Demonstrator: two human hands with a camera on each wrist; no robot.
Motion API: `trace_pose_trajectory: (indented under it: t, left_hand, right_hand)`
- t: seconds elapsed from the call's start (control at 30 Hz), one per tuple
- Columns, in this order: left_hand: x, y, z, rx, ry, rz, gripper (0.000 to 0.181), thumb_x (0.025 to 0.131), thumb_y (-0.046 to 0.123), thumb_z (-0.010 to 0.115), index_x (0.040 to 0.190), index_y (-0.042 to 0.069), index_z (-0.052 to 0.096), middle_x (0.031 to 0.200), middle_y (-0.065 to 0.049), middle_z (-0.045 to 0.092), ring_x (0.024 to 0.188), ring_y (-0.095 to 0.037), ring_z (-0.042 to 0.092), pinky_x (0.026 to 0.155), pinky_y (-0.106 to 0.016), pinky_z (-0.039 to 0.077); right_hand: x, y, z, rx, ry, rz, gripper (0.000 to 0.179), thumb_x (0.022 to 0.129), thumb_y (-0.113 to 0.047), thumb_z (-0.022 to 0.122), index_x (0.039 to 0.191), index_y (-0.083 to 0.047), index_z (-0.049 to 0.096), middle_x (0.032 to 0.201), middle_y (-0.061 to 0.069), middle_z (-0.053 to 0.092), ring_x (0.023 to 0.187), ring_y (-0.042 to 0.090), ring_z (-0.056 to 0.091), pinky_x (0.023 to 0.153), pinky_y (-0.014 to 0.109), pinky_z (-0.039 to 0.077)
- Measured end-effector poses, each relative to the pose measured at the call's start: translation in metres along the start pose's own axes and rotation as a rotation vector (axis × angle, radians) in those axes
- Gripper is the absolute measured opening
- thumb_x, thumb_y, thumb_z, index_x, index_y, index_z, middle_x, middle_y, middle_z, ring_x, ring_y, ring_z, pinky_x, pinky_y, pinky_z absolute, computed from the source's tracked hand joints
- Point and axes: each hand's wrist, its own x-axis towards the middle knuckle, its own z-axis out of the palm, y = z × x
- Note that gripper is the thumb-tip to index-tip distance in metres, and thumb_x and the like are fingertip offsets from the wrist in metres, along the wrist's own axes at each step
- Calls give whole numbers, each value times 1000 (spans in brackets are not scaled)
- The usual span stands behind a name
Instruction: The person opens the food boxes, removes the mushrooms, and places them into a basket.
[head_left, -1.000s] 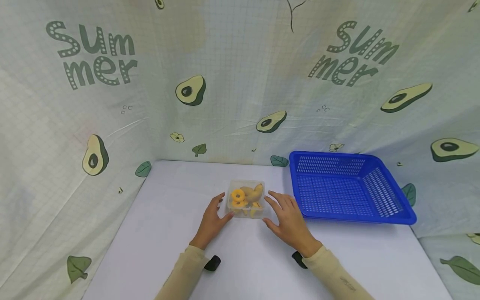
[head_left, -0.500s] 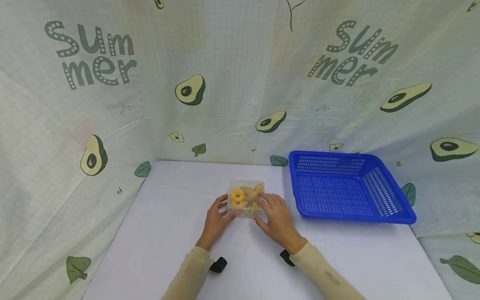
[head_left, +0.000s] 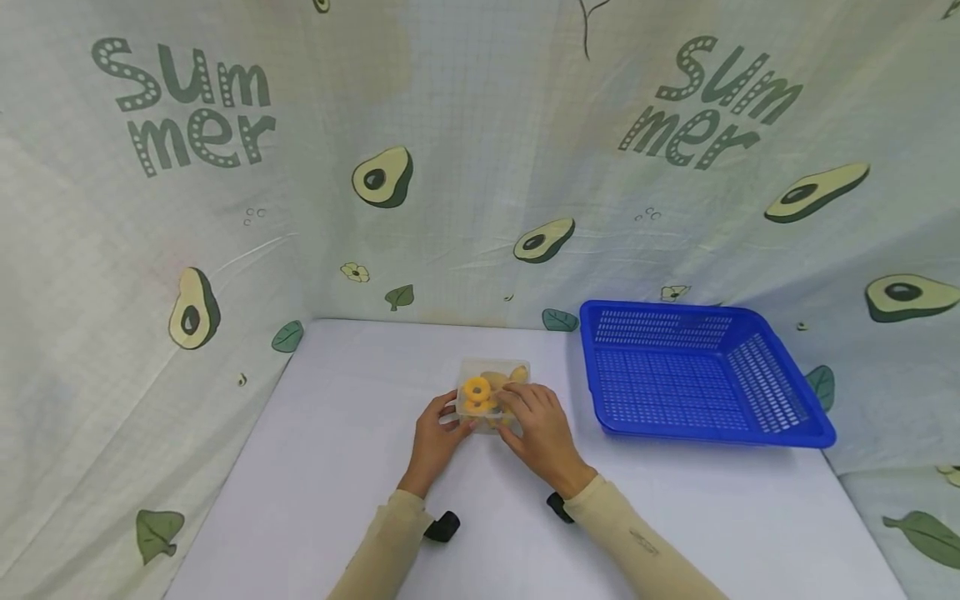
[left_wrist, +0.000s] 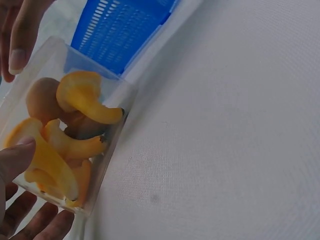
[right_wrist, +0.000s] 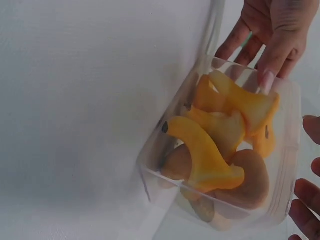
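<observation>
A clear plastic container holds several yellow, curved, mushroom-shaped pieces with dark tips, and brownish rounded ones. It sits on the white table in the head view. My left hand grips its left side, thumb at the near wall and fingers around the side, as the left wrist view also shows. My right hand is over the container's right part, fingers bent loosely near its top. In the right wrist view its fingertips hang beside the top rim, with nothing between them.
A blue perforated plastic basket stands at the right back of the white table. Behind it hangs a pale curtain printed with avocados, leaves and lettering. Black wrist devices sit on both forearms.
My right hand has moved left from beside the container to over its top. My left hand has shifted slightly right and closed onto the container's side. The basket has stayed put.
</observation>
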Motion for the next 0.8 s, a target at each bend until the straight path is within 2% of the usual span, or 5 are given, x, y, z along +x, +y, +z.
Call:
trace_pose_trajectory:
  t: [0.33,0.6,0.8]
  left_hand:
    - [1,-4,1,18,7,37,63,86,0,86,142,-5,59,140,-25,60,120,-42,65,94,-36,64]
    - [2,-2,0,-6,5,-7,63,86,0,86,142,-4,60,140,-24,61,122,-42,65,95,-37,63]
    - [4,-3,1,-5,6,-8,62,86,-1,86,142,-3,60,140,-23,61,122,-41,66,94,-35,63]
  right_hand:
    - [1,-4,10,-45,-14,6,47,78,-17,96,119,-11,75,125,10,69,113,28,69,90,44,62]
    - [1,-6,17,-128,-15,-24,48,76,-22,98,118,-13,76,123,8,70,112,28,68,79,40,62]
    - [5,-8,19,-152,7,-29,44,76,-19,98,115,-12,78,118,5,73,107,24,68,71,36,60]
